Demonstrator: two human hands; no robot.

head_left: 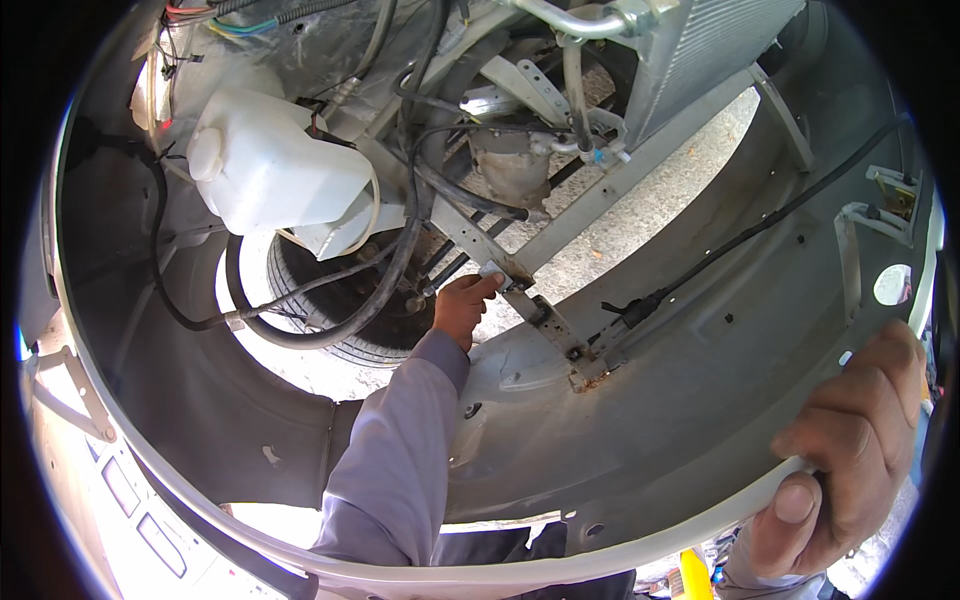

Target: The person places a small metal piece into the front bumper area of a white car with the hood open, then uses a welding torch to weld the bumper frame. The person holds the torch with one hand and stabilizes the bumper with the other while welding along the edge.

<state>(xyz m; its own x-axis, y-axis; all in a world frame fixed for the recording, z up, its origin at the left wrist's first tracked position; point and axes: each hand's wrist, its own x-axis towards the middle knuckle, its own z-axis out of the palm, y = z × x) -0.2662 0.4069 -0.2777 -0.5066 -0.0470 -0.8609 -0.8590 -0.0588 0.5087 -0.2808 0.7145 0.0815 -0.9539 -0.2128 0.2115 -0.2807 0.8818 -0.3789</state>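
- Left hand (462, 305): reaches deep into the engine bay, fingertips pinched closed on a small light-coloured clip (493, 272) at the upper end of a rusted metal bracket (553, 335).
- Clip position: directly at the fingertips, just right of a black hose bundle (400, 265).
- Right hand (855, 450): closed around the pale bumper edge (640, 545) at lower right, thumb on top.
- White reservoir (275, 165): upper left, well apart from both hands.

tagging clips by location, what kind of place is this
Probably an open-air car repair spot. The left hand reaches a metal bracket in a vehicle's stripped front end, the right hand grips the bumper shell, and a tyre rests on gravel ground.
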